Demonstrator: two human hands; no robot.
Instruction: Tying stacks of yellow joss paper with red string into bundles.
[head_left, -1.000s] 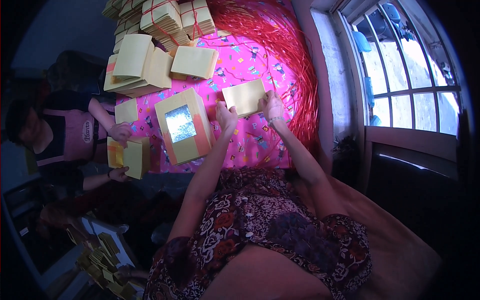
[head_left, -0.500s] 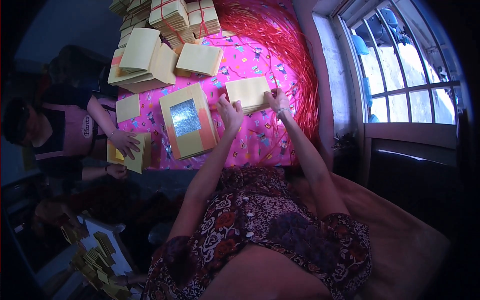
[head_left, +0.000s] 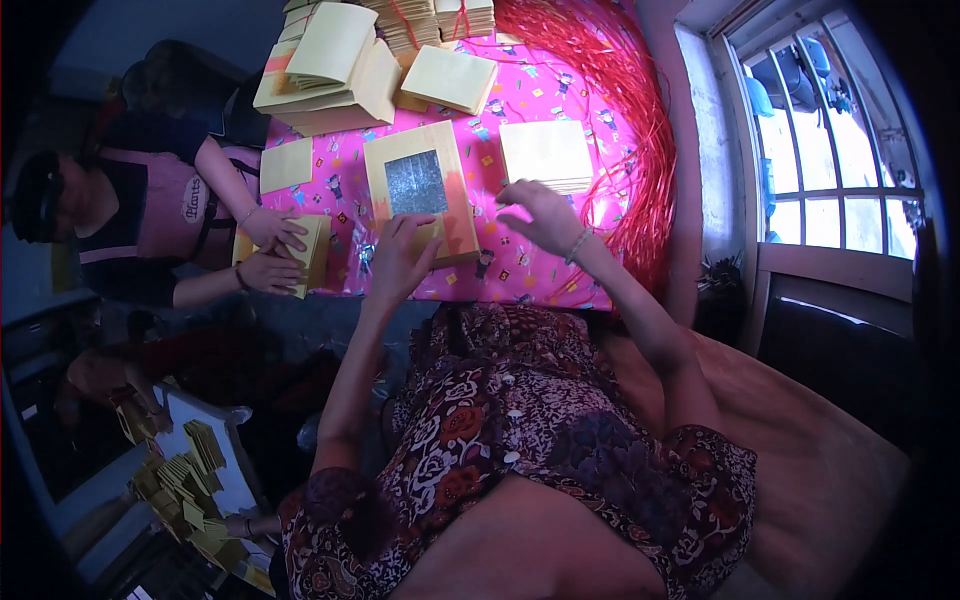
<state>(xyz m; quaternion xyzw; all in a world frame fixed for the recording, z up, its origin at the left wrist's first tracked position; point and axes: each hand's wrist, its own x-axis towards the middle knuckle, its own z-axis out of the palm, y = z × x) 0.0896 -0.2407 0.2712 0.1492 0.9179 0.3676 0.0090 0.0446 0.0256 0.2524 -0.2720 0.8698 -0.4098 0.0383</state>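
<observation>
My left hand (head_left: 400, 262) reaches over the near edge of a stack of yellow joss paper (head_left: 455, 180) with a silver foil square and orange patches. Its fingers are apart; whether the fingertips touch the paper I cannot tell. Just below a smaller pale yellow paper stack (head_left: 547, 153), my right hand (head_left: 543, 217) hovers open above the pink cloth, a bracelet at its wrist, with nothing in it. That smaller stack lies flat, its sheets squared up, beside red plastic strands.
Long red strands (head_left: 645, 150) cover the table's right side. Taller paper stacks (head_left: 330, 85), some tied with red string, stand at the back. At left a co-worker's hands (head_left: 275, 250) rest on another stack. A barred window (head_left: 830, 140) is at right.
Both hands have let go of the smaller stack. My left hand has moved left and nearer to the foil-topped stack; my right hand has drawn back toward me. The view has shifted.
</observation>
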